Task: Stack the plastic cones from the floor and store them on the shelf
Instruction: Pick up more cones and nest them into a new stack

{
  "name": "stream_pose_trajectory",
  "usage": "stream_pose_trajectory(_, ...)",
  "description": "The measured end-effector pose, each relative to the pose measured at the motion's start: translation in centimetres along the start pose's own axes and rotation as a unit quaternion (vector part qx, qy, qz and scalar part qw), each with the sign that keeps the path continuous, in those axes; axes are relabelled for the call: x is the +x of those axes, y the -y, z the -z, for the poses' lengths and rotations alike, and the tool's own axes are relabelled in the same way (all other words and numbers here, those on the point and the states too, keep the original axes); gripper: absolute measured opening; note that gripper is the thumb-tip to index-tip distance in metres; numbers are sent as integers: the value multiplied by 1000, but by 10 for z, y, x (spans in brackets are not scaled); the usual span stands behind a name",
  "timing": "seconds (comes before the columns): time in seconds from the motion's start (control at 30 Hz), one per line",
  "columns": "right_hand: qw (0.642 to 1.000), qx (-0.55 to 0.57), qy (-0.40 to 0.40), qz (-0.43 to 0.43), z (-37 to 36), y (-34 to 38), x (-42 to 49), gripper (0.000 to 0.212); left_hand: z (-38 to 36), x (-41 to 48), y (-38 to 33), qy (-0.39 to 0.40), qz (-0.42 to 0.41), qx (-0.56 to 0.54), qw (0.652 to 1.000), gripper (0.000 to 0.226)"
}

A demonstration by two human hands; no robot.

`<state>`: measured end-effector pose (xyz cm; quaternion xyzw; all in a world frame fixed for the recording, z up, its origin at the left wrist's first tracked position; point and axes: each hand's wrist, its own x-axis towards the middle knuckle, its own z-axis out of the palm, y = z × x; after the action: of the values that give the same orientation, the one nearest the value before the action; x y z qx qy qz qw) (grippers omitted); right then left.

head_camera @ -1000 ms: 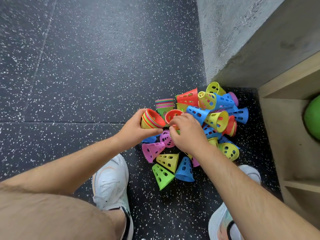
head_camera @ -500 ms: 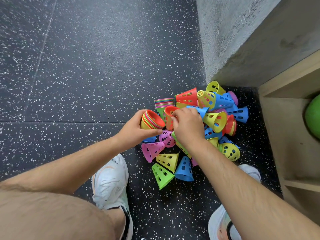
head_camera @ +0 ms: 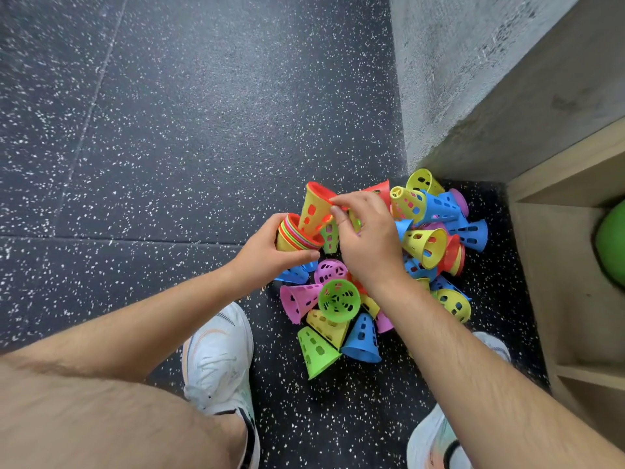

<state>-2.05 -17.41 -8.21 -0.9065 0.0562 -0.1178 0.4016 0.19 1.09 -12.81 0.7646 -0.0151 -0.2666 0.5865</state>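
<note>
Here the right hand (head_camera: 368,238) pinches a yellow cone (head_camera: 314,211); left hand (head_camera: 267,255) grips stack (head_camera: 294,236).

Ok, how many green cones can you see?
3 green cones: one lying at the near edge, one mouth-up in the middle, one between the left hand and right hand. More may be hidden underneath.

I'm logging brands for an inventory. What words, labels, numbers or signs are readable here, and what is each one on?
None can be read.
Loose cones, the stack of cones the left hand grips, the yellow cone the right hand pinches: plain perforated plastic, no print visible.
White shoes: coloured markings only, no legible letters.
Wooden shelf, green ball: no text visible.
</note>
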Motion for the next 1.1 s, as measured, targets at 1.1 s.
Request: stream_pose_trajectory(1.1, 965, -144, 173, -137, -47, -33, 42, 39, 29, 6, 10, -33, 9, 13, 999, 72)
